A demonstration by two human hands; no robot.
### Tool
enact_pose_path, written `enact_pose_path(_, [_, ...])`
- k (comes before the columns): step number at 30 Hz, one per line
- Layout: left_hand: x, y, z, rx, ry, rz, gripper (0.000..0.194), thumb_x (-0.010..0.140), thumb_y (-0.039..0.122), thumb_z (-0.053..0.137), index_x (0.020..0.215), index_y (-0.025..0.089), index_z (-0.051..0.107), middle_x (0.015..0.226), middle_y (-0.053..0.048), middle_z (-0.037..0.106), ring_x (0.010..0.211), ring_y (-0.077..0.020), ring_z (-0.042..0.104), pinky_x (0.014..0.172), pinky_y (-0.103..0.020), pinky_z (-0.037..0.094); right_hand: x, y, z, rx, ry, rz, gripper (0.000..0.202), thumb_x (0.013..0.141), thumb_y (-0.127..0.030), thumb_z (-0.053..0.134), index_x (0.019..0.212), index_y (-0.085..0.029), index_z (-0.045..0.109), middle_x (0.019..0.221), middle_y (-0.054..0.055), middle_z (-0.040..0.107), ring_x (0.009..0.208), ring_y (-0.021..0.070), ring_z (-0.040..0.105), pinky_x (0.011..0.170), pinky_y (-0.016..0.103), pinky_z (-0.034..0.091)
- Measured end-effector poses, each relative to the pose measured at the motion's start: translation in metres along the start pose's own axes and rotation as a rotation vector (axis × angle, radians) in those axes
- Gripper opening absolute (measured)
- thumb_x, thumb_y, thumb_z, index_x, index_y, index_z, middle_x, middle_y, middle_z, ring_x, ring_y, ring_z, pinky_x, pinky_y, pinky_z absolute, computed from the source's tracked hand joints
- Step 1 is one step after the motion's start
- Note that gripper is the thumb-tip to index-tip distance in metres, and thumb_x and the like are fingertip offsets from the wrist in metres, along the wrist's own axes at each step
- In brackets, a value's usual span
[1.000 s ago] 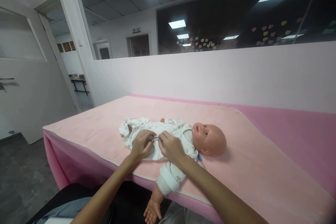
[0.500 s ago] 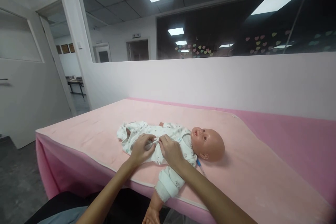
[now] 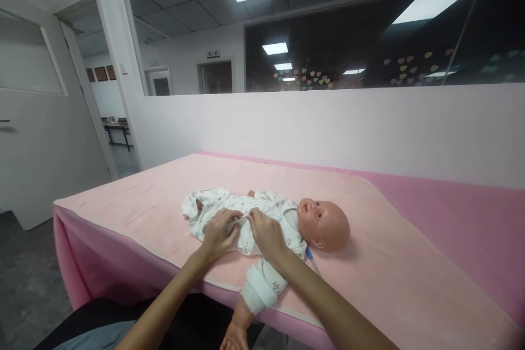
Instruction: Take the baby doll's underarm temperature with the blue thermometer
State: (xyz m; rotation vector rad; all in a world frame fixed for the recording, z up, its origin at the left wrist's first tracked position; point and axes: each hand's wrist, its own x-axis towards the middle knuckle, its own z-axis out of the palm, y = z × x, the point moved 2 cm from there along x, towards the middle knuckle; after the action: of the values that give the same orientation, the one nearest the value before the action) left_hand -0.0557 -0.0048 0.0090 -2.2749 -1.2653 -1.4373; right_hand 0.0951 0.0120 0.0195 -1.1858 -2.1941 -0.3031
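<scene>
A baby doll point(image 3: 328, 224) lies on its back on a pink padded table point(image 3: 381, 273), its head to the right, dressed in a white patterned outfit point(image 3: 246, 240). My left hand point(image 3: 221, 232) is closed on the cloth at the doll's belly. Close beside it, my right hand point(image 3: 264, 232) pinches the front edge of the same outfit. A thin whitish strip of cloth shows between the fingertips. One doll arm point(image 3: 240, 320) in a thick rolled sleeve point(image 3: 262, 287) hangs over the table's near edge.
A blue-ended thin tube or stick point(image 3: 309, 254) lies by the doll's shoulder. Behind the table stands a white half wall point(image 3: 328, 126) with dark glass above. At the left is an open door point(image 3: 45, 136).
Both hands keep nearly the same place on the outfit, with only slight finger movement. The whole view has shifted very slightly.
</scene>
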Motion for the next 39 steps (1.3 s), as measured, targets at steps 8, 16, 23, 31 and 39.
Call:
enact_pose_path(8, [0.002,0.002,0.0,0.009,-0.032,-0.012,0.015,0.077,0.017,0.046,0.086,0.02,0.058,0.077,-0.004,0.062,0.075,-0.0189,0.055,0.069,-0.033,0.044,0.0,0.0,0.0,-0.019,0.005,0.012,0.023,0.095,-0.032,0.028,0.091,-0.019,0.046,0.072,0.003,0.063,0.054,0.0131,0.059,0.045,0.021,0.028])
enact_pose_path(16, [-0.002,-0.008,0.004,-0.019,-0.027,-0.028,0.023,0.081,0.017,0.042,0.099,0.02,0.055,0.087,-0.007,0.062,0.08,-0.02,0.057,0.071,-0.035,0.046,-0.001,0.0,-0.001,0.003,0.003,0.0,0.02,0.094,-0.03,0.031,0.09,-0.02,0.047,0.076,0.003,0.062,0.056,0.0126,0.057,0.046,0.022,0.028])
enact_pose_path(23, [-0.004,-0.007,0.006,0.015,0.002,0.019,0.02,0.081,0.013,0.039,0.094,0.02,0.052,0.084,-0.006,0.061,0.078,-0.019,0.056,0.069,-0.033,0.045,0.0,-0.001,-0.003,0.016,-0.001,0.019,0.017,0.093,-0.03,0.035,0.089,-0.02,0.048,0.079,0.003,0.063,0.059,0.0128,0.059,0.048,0.022,0.03])
enact_pose_path(31, [-0.003,-0.004,0.007,0.115,0.053,0.112,0.018,0.083,0.01,0.036,0.088,0.019,0.051,0.077,-0.004,0.059,0.07,-0.018,0.054,0.068,-0.033,0.042,0.001,-0.002,-0.002,0.012,-0.001,0.034,0.015,0.092,-0.028,0.035,0.088,-0.021,0.048,0.081,0.002,0.063,0.063,0.0147,0.059,0.049,0.024,0.031])
enact_pose_path(39, [-0.003,-0.001,0.005,0.173,0.09,0.119,0.017,0.081,0.01,0.038,0.089,0.019,0.05,0.079,-0.005,0.06,0.072,-0.0186,0.054,0.069,-0.033,0.042,0.0,-0.003,-0.004,0.02,-0.019,0.033,0.014,0.092,-0.028,0.036,0.089,-0.021,0.048,0.083,0.002,0.062,0.065,0.0143,0.058,0.051,0.024,0.032])
